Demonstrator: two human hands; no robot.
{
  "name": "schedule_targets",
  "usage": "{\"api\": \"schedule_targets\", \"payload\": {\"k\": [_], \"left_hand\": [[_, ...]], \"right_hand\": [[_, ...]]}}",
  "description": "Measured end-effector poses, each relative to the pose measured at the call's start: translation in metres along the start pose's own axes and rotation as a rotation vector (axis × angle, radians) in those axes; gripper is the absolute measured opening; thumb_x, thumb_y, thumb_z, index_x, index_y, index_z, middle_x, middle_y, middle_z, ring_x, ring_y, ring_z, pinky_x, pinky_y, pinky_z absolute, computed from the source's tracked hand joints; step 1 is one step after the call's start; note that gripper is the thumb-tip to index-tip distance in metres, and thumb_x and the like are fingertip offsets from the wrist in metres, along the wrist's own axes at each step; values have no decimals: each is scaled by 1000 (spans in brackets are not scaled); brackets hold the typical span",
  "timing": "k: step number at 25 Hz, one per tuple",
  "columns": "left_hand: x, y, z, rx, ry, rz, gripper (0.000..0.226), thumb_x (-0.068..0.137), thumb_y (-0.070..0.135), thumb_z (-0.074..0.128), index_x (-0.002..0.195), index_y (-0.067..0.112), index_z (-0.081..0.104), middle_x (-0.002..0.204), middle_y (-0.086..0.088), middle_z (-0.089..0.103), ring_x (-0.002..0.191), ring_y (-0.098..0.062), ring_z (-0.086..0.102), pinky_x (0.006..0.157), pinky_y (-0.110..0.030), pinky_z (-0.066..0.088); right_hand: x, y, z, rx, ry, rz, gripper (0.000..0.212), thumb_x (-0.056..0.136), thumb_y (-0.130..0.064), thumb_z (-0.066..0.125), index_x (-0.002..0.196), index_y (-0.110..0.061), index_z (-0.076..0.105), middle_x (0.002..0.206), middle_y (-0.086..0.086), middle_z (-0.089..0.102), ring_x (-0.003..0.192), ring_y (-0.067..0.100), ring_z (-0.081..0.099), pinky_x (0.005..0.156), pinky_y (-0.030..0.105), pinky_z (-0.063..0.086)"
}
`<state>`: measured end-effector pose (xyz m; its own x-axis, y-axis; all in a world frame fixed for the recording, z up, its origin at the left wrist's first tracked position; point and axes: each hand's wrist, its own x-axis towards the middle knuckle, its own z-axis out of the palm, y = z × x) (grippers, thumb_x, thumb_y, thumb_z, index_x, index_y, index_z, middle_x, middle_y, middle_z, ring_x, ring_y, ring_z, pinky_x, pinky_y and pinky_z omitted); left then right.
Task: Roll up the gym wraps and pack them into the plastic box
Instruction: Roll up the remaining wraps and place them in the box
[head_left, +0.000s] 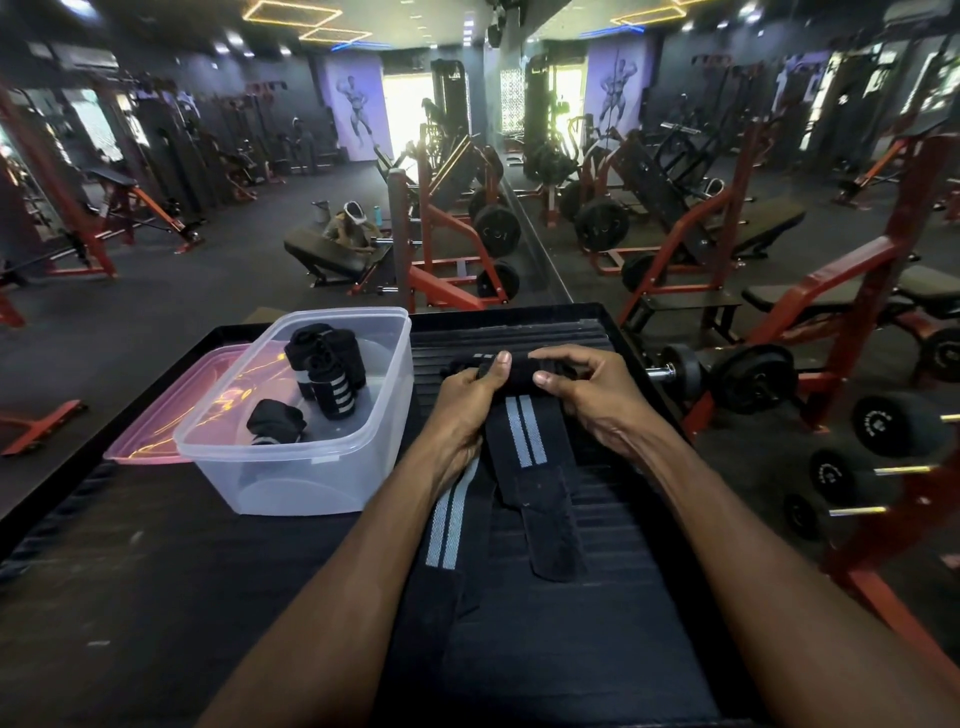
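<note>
Head view, near to far: flat striped wrap (451, 525) on the black platform (597, 597); left hand (467, 397) and right hand (587, 387), fingers curled, gripping a half-rolled wrap (519, 375); plastic box (291, 467) at left holding rolled wraps (332, 371).
</note>
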<state>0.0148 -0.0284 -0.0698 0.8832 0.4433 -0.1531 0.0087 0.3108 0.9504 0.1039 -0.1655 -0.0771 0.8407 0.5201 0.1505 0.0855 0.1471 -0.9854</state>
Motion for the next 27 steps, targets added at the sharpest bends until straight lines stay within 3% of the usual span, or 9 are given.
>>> {"api": "schedule_targets", "payload": {"k": [3, 6, 10, 13, 15, 17, 20, 24, 27], "left_hand": [[3, 0, -2, -9, 56, 21, 27, 94, 28, 66, 107, 5, 70, 100, -16, 76, 95, -31, 74, 92, -47, 57], [6, -2, -1, -26, 90, 63, 16, 97, 23, 63, 103, 9, 68, 101, -15, 76, 97, -30, 73, 90, -46, 58], [6, -5, 0, 58, 113, 126, 8, 97, 14, 62, 100, 13, 69, 102, -15, 75, 101, -34, 71, 93, -49, 57], [1, -5, 1, 109, 87, 172, 17, 93, 2, 64, 97, 17, 70, 98, -9, 75, 100, -29, 71, 96, -44, 56], [-2, -4, 3, 85, 55, 154, 19, 91, 0, 66, 99, 17, 71, 98, -9, 75, 96, -27, 71, 94, -44, 57], [-3, -5, 4, 27, 19, 98, 16, 90, 9, 70, 106, 11, 70, 103, -14, 75, 98, -29, 72, 95, -47, 56], [-3, -4, 3, -8, -32, -16, 33, 94, 31, 66, 113, 4, 68, 104, -16, 76, 98, -30, 73, 92, -48, 57], [1, -5, -1, 70, 17, 89, 12, 95, 20, 66, 103, 12, 72, 99, -12, 77, 94, -30, 73, 90, -49, 58], [0, -7, -2, 129, 10, 160, 17, 93, 3, 64, 95, 19, 70, 95, -5, 74, 89, -22, 71, 80, -39, 59]], "right_hand": [[1, -2, -3, 74, -55, 85, 22, 92, 4, 64, 108, -8, 73, 117, 21, 69, 102, 32, 71, 86, 43, 60], [1, -10, -3, 31, 86, 72, 17, 98, 1, 55, 103, -3, 70, 103, 21, 68, 69, 20, 71, 59, 28, 60], [-7, -19, 3, 44, -39, 145, 15, 100, -19, 59, 103, -9, 70, 80, 1, 70, 52, 5, 63, 54, 28, 56], [-6, -10, 7, -36, -70, 103, 8, 94, -17, 68, 99, -16, 73, 88, -2, 75, 78, 11, 71, 65, 30, 60], [-2, -4, 5, -123, 6, -5, 14, 90, -7, 71, 97, -18, 75, 98, 2, 74, 90, 15, 69, 64, 19, 55], [-2, -4, 3, -138, 35, -72, 22, 87, 1, 71, 98, -17, 76, 100, 1, 74, 91, 13, 69, 64, 13, 50], [-3, -6, 1, -128, 2, -121, 32, 80, 11, 72, 101, -12, 77, 106, 3, 75, 99, 14, 70, 80, 19, 55], [-2, -7, 1, 0, -75, 62, 26, 85, 2, 72, 107, -12, 74, 86, -1, 72, 65, 8, 63, 57, 20, 49], [0, -3, -1, 61, -61, 107, 19, 89, -2, 70, 104, -13, 74, 94, 8, 74, 82, 19, 71, 66, 31, 58]]}}
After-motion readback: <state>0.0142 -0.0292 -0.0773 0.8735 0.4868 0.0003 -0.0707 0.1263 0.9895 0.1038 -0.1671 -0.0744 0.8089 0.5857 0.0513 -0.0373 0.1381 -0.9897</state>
